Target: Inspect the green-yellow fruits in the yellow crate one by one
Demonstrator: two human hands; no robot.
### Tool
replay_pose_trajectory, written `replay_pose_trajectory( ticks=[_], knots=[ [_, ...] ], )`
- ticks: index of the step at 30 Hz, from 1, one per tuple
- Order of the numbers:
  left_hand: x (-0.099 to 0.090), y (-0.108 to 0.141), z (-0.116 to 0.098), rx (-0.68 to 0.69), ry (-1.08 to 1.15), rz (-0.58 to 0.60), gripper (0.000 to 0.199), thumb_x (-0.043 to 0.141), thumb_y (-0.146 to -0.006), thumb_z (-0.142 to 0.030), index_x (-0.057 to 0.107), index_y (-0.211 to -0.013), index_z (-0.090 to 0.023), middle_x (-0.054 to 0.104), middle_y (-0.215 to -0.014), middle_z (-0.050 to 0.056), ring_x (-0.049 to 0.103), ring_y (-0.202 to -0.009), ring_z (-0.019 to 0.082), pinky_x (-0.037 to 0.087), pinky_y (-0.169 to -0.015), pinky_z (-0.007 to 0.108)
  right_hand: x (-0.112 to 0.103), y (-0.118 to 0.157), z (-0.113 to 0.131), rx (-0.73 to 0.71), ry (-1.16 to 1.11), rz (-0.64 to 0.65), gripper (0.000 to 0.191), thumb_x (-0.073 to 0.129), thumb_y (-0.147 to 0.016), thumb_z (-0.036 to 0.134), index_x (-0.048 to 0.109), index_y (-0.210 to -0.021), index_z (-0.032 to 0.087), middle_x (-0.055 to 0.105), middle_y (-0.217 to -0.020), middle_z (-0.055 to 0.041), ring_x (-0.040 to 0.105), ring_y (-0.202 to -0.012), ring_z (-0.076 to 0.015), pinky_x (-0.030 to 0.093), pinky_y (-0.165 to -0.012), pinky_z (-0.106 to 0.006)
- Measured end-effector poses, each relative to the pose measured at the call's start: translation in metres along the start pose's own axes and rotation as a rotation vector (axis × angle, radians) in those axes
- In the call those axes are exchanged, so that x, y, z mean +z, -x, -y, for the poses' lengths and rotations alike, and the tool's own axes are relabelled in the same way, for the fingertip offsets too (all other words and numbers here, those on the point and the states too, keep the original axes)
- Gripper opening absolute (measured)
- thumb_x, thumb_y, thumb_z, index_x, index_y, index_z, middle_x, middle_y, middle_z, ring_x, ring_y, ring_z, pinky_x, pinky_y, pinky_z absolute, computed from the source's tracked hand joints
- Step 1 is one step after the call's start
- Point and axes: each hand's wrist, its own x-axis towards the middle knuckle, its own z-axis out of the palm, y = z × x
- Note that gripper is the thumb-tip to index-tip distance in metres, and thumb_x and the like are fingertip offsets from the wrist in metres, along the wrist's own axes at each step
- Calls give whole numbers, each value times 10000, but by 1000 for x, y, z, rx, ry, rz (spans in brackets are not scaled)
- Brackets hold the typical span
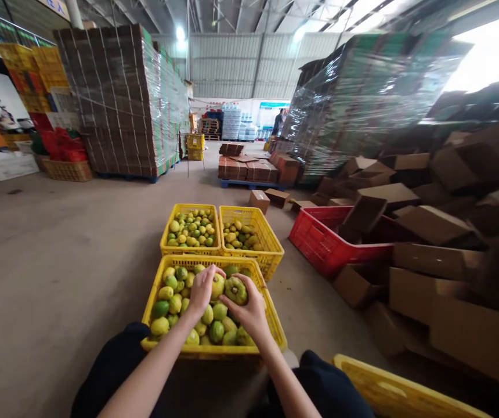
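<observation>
In front of me a yellow crate point(150, 325) is filled with yellow and green lemons point(174, 303). My left hand point(202, 290) is curled around a yellow lemon point(217, 286), partly hidden behind the fingers. My right hand point(249, 305) grips a larger, bumpy green lemon point(236, 291), its stem end turned toward me. Both fruits are held side by side above the pile, close together. Several green lemons point(217, 332) lie in the crate below my hands.
Two more yellow crates of fruit point(191, 248) point(271, 247) stand just beyond. A red crate point(319, 241) and heaped cardboard boxes point(432, 290) crowd the right. Another yellow crate edge point(389, 386) is at lower right. Wrapped pallet stacks point(110, 104) rise behind, and a person point(278, 122) is far back.
</observation>
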Motion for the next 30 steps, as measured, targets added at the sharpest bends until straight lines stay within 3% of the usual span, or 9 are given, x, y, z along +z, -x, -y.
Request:
replay_pose_trajectory(
  ticks=[4,11,20,30],
  knots=[
    [2,6,-3,33,-35,61,453,367,-917,-491,674,-739,-210,730,-877,59,637,-870,224,452,-901,362,-7,7,4,-3,6,16,463,820,-668,424,645,-1034,200,721,-1001,-85,684,-928,-276,562,-878,-425],
    [2,8,-6,13,-20,66,426,395,-894,-442,684,-689,-205,697,-784,55,604,-791,222,438,-832,347,-15,13,16,-59,43,46,415,808,-684,406,644,-1011,209,720,-1005,-83,686,-949,-273,560,-871,-409],
    [7,10,-13,48,-2,77,339,483,-854,-422,688,-680,-215,665,-721,43,590,-780,226,436,-798,319,-14,16,19,2,46,-29,414,803,-678,404,645,-1003,203,721,-990,-83,683,-916,-270,555,-867,-418],
    [4,14,-33,39,-13,71,186,588,-769,-348,689,-701,-208,697,-780,54,613,-820,234,429,-806,318,-15,11,25,40,-11,-21,462,801,-662,470,653,-990,180,727,-965,-85,683,-894,-270,547,-854,-414]
  ],
)
